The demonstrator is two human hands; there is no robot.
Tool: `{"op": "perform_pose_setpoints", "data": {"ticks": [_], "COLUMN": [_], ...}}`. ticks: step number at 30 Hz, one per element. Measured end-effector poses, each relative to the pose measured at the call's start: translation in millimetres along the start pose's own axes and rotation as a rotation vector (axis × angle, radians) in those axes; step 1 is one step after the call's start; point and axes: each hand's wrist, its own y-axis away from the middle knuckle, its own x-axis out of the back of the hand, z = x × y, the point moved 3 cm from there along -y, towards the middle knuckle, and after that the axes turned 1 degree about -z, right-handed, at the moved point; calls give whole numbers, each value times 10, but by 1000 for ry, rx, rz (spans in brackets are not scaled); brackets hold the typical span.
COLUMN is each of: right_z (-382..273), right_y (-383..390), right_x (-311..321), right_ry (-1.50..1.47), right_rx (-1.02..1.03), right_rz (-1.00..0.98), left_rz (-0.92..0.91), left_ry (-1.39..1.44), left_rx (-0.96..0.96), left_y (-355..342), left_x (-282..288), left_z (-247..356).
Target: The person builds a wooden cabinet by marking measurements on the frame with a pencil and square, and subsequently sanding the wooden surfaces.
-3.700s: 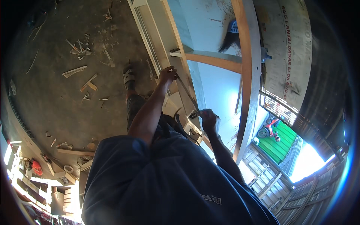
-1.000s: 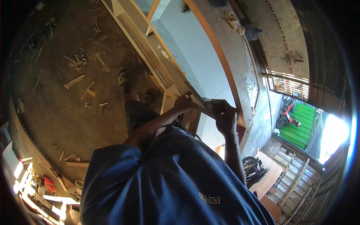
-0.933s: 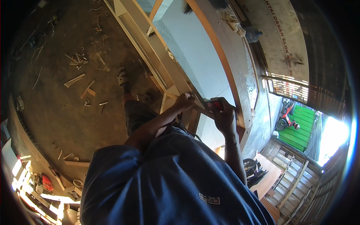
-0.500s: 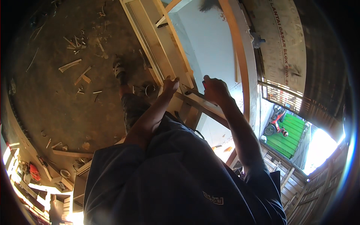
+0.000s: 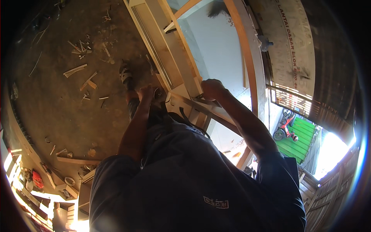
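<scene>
My left hand (image 5: 146, 92) is closed at the left of the wooden frame, above my leg. Whatever its fingers hold, if anything, is hidden. Just beside it is a round, ring-like thing (image 5: 157, 93). Over the near corner of the long, pale wooden frame (image 5: 165, 50), my right hand (image 5: 212, 89) is closed in a fist. A small dark piece (image 5: 199, 96) shows by its fingers; its kind is too small to tell. A wooden crosspiece (image 5: 208, 110) runs below that hand.
Wood offcuts (image 5: 75, 70) litter the dark floor at left. A pale panel (image 5: 212, 46) lies within the frame, beside a curved wooden edge (image 5: 247, 58). At right are a blue plastic bottle (image 5: 264, 43), a printed board (image 5: 291, 46) and a red motorbike (image 5: 284, 129) on green sheeting.
My left hand has moved left, off the frame's near end, to beside the ring-like thing. My right hand has shifted slightly left and in to the frame corner.
</scene>
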Motion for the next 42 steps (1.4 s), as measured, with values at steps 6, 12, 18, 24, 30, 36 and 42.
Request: {"op": "perform_pose_setpoints", "data": {"ticks": [6,12,18,24,30,36,42], "right_z": [148,6,203,150,105,47,-79], "right_y": [214,866,2154,2748,2852,2796,2562], "right_x": [-242,434,797,366,49,266,805], "right_ry": [9,-23,-500,-765,-879,-900,-881], "right_rx": [-63,28,16,-55,36,78,92], "right_rz": [-7,223,530,628,685,747,790], "left_rz": [-125,-645,-917,-823,-728,-668,-566], "left_ry": [-268,370,654,525,389,475,691], "left_rx": [-520,-625,-331,-367,-384,-373,-302], "left_y": [417,780,1690,1747,1693,1625,1167], "left_x": [41,-650,-918,-877,-454,-290,277], "left_z": [1041,1355,2475,2117,1729,2048,2306]}}
